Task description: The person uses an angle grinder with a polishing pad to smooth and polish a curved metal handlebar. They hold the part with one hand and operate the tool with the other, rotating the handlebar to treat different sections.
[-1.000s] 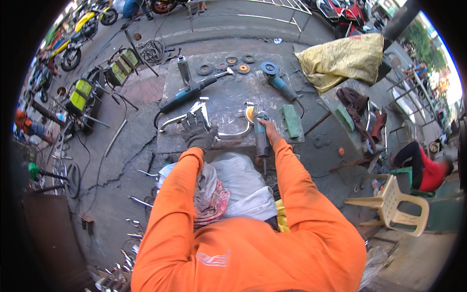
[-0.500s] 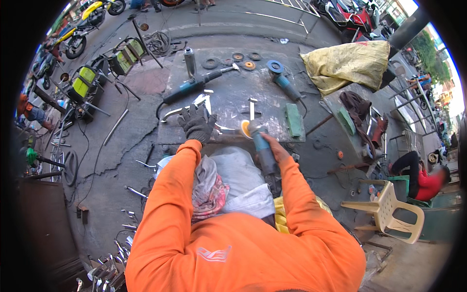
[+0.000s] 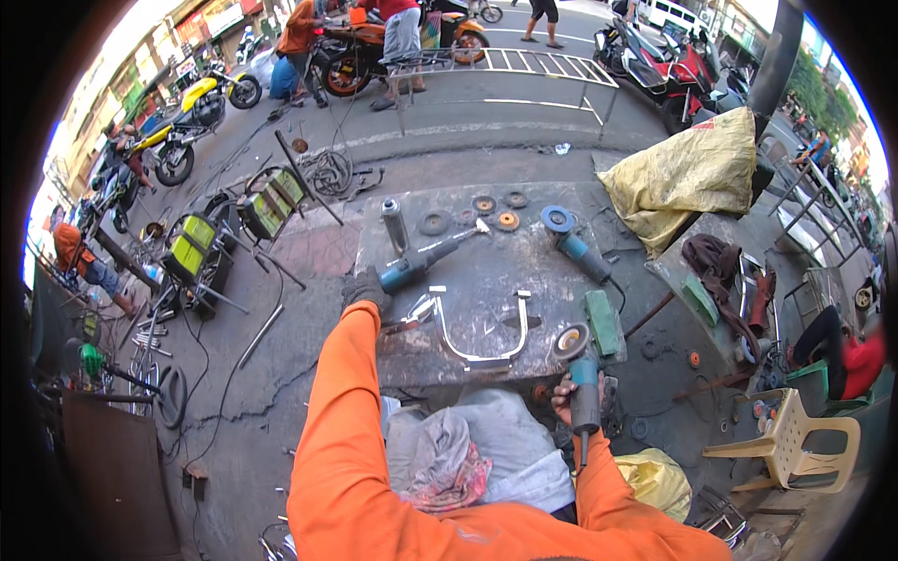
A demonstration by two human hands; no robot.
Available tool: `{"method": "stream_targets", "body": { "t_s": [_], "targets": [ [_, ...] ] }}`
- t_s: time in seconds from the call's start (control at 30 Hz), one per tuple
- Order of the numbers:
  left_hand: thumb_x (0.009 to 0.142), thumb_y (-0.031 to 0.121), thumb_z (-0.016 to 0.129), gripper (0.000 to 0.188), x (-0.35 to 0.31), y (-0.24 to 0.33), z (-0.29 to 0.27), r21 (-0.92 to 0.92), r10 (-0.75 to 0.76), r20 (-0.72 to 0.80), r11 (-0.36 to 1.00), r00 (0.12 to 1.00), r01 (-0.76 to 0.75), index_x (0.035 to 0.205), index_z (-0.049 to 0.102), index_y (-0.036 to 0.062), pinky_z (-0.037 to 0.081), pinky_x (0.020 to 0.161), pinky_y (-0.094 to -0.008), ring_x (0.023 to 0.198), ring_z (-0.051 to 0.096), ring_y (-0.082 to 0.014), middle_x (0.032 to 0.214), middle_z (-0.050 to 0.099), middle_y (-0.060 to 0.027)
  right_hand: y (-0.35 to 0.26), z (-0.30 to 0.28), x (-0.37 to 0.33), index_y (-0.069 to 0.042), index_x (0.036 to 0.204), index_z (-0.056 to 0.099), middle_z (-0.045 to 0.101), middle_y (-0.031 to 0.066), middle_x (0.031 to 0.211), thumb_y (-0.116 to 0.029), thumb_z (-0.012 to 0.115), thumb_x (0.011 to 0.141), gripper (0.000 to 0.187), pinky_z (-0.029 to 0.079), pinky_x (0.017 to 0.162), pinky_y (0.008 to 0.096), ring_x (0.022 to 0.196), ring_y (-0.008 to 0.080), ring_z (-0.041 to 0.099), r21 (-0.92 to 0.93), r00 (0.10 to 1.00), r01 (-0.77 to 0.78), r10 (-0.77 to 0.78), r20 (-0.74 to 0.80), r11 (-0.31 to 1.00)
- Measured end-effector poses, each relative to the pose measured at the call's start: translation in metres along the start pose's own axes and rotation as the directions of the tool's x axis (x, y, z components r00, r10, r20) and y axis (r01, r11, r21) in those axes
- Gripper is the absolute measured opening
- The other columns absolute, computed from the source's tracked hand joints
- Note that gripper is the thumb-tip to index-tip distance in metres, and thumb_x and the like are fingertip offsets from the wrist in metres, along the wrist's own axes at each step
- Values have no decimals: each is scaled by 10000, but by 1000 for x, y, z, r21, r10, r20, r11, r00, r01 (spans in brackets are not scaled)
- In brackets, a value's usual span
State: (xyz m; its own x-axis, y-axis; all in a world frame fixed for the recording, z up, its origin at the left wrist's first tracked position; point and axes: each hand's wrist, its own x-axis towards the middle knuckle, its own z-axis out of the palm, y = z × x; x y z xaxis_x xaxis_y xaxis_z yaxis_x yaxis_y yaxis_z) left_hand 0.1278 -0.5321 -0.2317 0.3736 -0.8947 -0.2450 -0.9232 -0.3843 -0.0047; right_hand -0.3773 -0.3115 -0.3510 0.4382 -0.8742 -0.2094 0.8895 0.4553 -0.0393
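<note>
My left hand (image 3: 366,290), in a dark glove, is closed around the rear end of a long-necked blue die grinder (image 3: 406,271) lying on the metal work plate (image 3: 412,353). The glove hides that rear end. Bare, my right hand (image 3: 564,400) grips a blue and grey angle grinder (image 3: 585,393) at the plate's near right edge. Its round disc (image 3: 570,341) faces up, apart from the metalwork. Between my hands lies a shiny U-shaped metal bracket (image 3: 486,363), touched by neither. A grey cloth (image 3: 440,458) covers my lap.
Beyond the bracket stand a spray can (image 3: 394,227) and several loose discs (image 3: 508,221). A second angle grinder (image 3: 578,251) and a green block (image 3: 603,323) lie at right. A plastic chair (image 3: 786,435) is farther right; green-striped machines (image 3: 192,245) stand left.
My left hand has moved from the bracket onto the die grinder. My right hand has drawn the angle grinder back and right, off the bracket. The view has tilted up toward the street.
</note>
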Motion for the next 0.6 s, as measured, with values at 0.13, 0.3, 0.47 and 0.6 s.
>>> {"method": "stream_targets", "body": {
  "t_s": [0.13, 0.3, 0.47, 0.6],
  "targets": [
    [708, 450, 787, 698, -7, -2, -17, 124, 99, 104, 986, 990, -112, 1302, 635, 118, 484, 1059, -464, 1235, 627, -363, 1269, 671, -186, 12, -29, 20, -27, 1178, 583, 624, 39, 903, -437, 620, 948, 471, 486, 648, 305, 816, 185, 573, 176, 977, -85, 47, 207, 981],
    [659, 364, 836, 594, -21, -17, -49, 0, 175, 1, 985, 985, -175, 1175, 651, 136, 537, 941, -446, 1100, 681, -373, 1154, 707, -182, -6, -27, 28, 18, 1147, 586, 593, 125, 871, -565, 591, 915, 628, 491, 603, 351, 758, 243, 592, 115, 927, 167, -116, -357, 979],
    [652, 331, 817, 525, -73, -42, -83, 56, 204, -185, 979, 961, -197, 1074, 665, 59, 559, 813, -483, 947, 707, -392, 1027, 724, -203, -5, 37, -23, -35, 1273, 555, 654, 205, 1123, -562, 596, 938, 626, 570, 692, 434, 879, 314, 665, -565, 876, -79, -213, -433, 822],
    [677, 312, 783, 481, -167, -62, -95, -253, 98, -132, 959, 986, -129, 1007, 647, -11, 534, 707, -453, 797, 697, -356, 887, 704, -220, 27, 49, -32, -17, 1422, 478, 658, 260, 1183, -380, 688, 911, 661, 539, 871, 445, 1072, 388, 659, -972, 646, -224, -757, -96, -68]
  ]
}}
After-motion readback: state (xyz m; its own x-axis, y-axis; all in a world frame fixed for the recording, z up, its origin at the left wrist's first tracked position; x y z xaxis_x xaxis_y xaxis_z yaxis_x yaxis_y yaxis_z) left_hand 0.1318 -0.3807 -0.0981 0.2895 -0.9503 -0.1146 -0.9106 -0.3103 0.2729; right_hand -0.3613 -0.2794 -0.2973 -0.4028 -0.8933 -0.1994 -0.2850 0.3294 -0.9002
